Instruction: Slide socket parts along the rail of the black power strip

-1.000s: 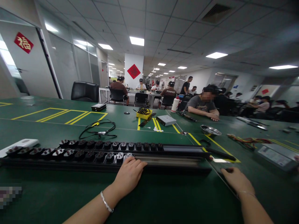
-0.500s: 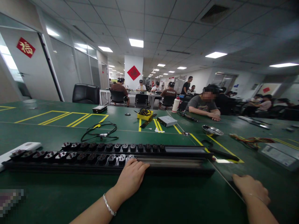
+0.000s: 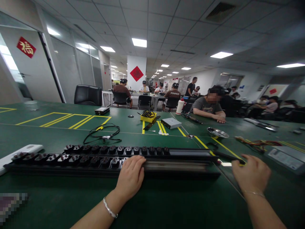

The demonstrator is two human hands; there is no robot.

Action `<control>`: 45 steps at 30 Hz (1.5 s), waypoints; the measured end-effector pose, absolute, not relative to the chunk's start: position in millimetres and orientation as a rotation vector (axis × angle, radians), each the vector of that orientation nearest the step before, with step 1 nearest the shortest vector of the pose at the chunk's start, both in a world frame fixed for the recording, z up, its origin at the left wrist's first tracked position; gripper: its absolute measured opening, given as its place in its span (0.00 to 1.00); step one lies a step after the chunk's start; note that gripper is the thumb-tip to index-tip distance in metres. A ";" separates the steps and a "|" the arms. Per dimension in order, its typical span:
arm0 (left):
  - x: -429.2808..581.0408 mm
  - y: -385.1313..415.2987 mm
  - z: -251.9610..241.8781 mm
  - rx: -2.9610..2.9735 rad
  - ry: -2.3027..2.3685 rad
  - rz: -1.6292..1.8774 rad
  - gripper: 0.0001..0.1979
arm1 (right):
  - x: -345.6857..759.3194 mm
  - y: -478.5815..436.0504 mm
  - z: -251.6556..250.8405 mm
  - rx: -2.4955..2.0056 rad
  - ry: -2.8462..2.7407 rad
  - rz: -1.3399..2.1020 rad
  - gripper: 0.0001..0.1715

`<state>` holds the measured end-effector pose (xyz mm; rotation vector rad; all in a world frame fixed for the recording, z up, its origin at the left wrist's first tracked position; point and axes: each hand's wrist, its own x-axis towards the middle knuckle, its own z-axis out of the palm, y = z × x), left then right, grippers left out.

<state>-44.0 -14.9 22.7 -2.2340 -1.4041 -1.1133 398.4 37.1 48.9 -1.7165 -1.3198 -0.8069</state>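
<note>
Over the near black strip (image 3: 95,171), the fingers (image 3: 137,161) of our left hand (image 3: 130,178) bend down close together at the end of its row of plugs (image 3: 84,160); we cannot tell whether they grip a plug or only rest there, because the hand covers this place. Our right hand (image 3: 254,173) is beyond the strip's right end, above the desk (image 3: 166,203), with thumb and first finger slightly apart. Whether something small is between them, we cannot make out.

The near strip is long, straight and dark, lying across the desk before us. Its plugs are blocky, black or grey-faced, with metal pins upward; to the right of our left hand we see a smooth, dull channel, somewhat blurred. Just behind it lies a rear black strip (image 3: 190,153), also with plugs.

Farther outward, a thin black cable (image 3: 109,138) makes a loose loop, and a shiny round metal bowl (image 3: 217,132) stands to the right. A smooth white object (image 3: 28,149) is cut by the left edge.
</note>
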 end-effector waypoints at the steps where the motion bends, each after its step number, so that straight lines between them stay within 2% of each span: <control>1: -47.4 -13.0 22.8 -2.165 -1.463 -1.142 0.14 | 373.4 36.8 56.6 -1.643 -1.423 -0.832 0.18; 3: -53.9 -8.3 21.9 -2.066 -1.591 -1.159 0.14 | 317.8 34.2 67.4 -1.472 -1.659 -0.758 0.15; 6: -59.8 -2.7 19.9 -2.063 -1.697 -1.125 0.13 | 232.8 26.4 69.5 -1.272 -1.949 -0.470 0.13; 10: -59.9 -0.7 18.4 -2.081 -1.732 -1.137 0.13 | 144.4 18.9 57.3 -1.125 -2.179 -0.050 0.19; 13: -58.2 -0.8 17.3 -2.052 -1.739 -1.152 0.14 | 103.9 19.6 47.7 -1.003 -2.282 0.119 0.28; 15: -57.2 -0.6 16.6 -2.025 -1.748 -1.142 0.15 | 87.7 20.4 43.3 -0.999 -2.312 0.180 0.26; 19: -55.1 -0.7 16.6 -2.028 -1.710 -1.062 0.15 | 74.2 18.5 39.9 -1.140 -2.304 0.142 0.18; 45: -53.4 -3.8 24.8 -2.129 -1.734 -1.005 0.13 | 69.1 14.4 32.9 -1.273 -2.125 0.087 0.12</control>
